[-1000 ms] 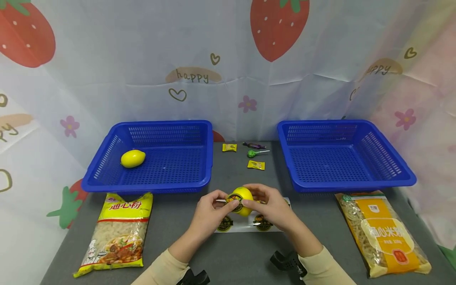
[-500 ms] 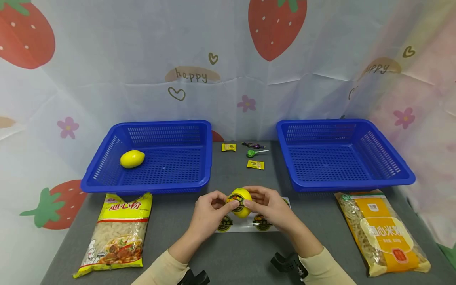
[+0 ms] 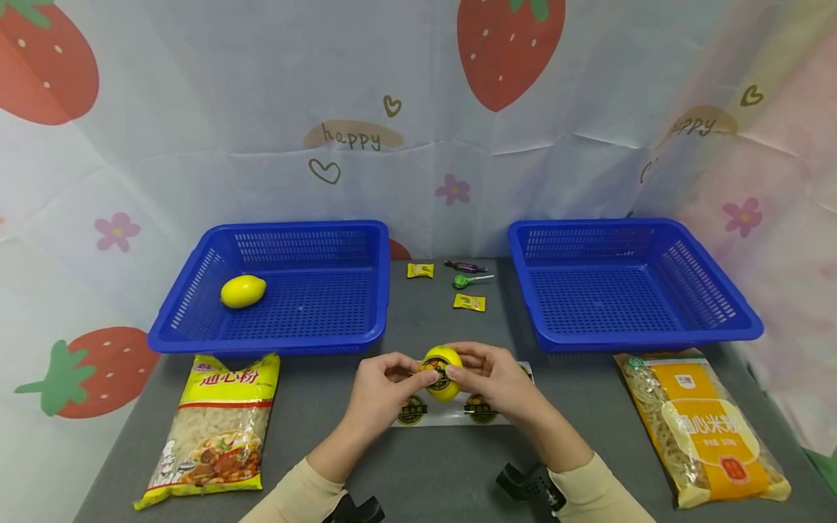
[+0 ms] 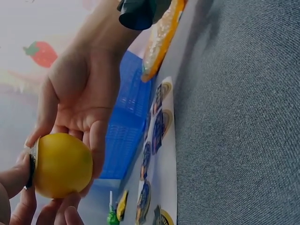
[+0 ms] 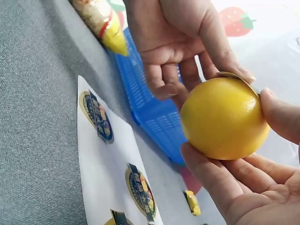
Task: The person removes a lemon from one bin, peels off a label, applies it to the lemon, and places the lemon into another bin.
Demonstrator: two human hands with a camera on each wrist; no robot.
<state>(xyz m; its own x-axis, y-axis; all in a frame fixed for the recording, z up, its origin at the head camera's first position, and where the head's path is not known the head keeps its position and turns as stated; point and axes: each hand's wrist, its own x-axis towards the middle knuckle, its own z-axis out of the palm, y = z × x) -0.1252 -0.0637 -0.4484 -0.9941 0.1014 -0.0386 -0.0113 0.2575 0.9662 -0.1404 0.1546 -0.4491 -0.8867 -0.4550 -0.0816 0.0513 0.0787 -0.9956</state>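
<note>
Both hands hold a yellow lemon (image 3: 445, 367) (image 4: 63, 166) (image 5: 222, 119) just above a white sheet of round stickers (image 3: 451, 414) (image 4: 159, 140) (image 5: 110, 164) on the grey table. My right hand (image 3: 467, 372) (image 4: 79, 93) (image 5: 234, 187) cups the lemon from the right. My left hand (image 3: 408, 374) (image 4: 16, 190) (image 5: 183, 51) grips it from the left, its thumb pressing a round dark sticker (image 3: 434, 375) against the fruit. A second lemon (image 3: 243, 291) lies in the left blue basket (image 3: 268, 341).
An empty blue basket (image 3: 641, 340) stands at the right. Between the baskets lie small candies (image 3: 421, 270) and a green lollipop (image 3: 464, 281). A yellow pasta bag (image 3: 216, 428) lies front left, an orange one (image 3: 702, 425) front right. A strawberry-print cloth backs the table.
The left thumb has slid over the sticker on the lemon. Hands and lemon stay at nearly the same spot.
</note>
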